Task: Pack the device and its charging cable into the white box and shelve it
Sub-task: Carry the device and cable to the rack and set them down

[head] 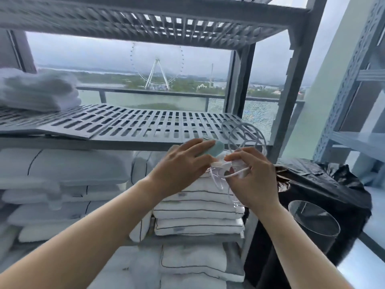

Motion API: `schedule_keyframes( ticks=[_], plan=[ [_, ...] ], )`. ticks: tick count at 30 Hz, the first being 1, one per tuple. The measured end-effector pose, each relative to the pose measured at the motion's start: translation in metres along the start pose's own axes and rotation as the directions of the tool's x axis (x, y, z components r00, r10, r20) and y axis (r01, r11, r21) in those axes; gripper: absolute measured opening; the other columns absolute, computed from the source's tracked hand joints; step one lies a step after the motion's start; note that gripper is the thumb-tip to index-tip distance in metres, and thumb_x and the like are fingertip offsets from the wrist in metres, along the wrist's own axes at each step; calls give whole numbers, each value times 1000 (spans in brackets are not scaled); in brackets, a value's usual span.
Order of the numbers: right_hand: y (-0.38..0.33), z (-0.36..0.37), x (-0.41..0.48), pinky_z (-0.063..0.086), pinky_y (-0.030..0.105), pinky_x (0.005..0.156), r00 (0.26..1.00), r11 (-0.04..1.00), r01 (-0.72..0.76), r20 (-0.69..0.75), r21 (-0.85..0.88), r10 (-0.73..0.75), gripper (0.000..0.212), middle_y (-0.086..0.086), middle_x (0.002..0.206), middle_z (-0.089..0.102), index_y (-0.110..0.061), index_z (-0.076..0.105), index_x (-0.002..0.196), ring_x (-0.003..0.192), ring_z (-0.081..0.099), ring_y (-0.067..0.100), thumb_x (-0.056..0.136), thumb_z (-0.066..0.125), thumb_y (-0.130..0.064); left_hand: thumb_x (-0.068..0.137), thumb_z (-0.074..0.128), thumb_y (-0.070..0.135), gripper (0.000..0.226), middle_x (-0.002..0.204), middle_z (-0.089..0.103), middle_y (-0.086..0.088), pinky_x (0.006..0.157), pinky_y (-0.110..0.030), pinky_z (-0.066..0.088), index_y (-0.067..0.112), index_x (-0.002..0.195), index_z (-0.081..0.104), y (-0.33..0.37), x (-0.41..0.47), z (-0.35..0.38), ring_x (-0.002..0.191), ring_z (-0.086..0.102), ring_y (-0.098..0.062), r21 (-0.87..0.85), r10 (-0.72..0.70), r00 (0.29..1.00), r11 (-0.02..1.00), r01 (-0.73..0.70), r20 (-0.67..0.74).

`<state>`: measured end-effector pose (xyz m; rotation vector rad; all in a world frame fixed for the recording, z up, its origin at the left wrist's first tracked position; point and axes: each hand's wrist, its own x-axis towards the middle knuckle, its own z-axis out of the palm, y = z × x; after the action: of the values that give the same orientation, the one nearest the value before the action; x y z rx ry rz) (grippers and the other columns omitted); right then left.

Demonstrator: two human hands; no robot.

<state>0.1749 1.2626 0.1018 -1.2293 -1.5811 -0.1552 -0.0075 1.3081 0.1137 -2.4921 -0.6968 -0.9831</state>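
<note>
Both bare hands meet in front of a grey metal rack, just below its slotted middle shelf (145, 124). The left hand (183, 161) curls around a small, smooth, pale-teal device (216, 150) with rounded edges, which pokes out past the fingers toward one o'clock. The right hand (253, 180) pinches a thin white cable (235, 174); its blurred loops rise toward twelve o'clock of that hand, against the shelf's right end, and more slack hangs below the fingers. Directly under the hands sits a stack of folded white pillows (198, 209) with dark piping. At nine o'clock lie more soft white pillows, and at ten o'clock folded white towels (39, 90) rest on the shelf. At four o'clock stands a crinkled black plastic bag (325, 184) with a clear round cylinder (312, 222) beside it.
</note>
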Motion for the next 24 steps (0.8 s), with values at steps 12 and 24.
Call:
schedule_keyframes(
  ticks=[12,24],
  plan=[
    [-43,147,98,48,29,73,975,977,208,-92,42,-204,31,-5,85,62,-19,70,78,82,61,19,54,74,1,91,48,24,25,129,57,-12,79,-52,52,11,103,66,-173,-17,-24,120,52,-29,70,-8,997,997,14,-83],
    [-65,313,174,48,31,76,958,966,257,133,-2,-255,20,5,88,68,-14,70,81,83,62,27,62,71,-6,91,54,23,20,122,61,-9,84,-49,51,13,106,63,-330,-54,-29,112,57,-30,123,-189,976,977,176,104]
  ],
)
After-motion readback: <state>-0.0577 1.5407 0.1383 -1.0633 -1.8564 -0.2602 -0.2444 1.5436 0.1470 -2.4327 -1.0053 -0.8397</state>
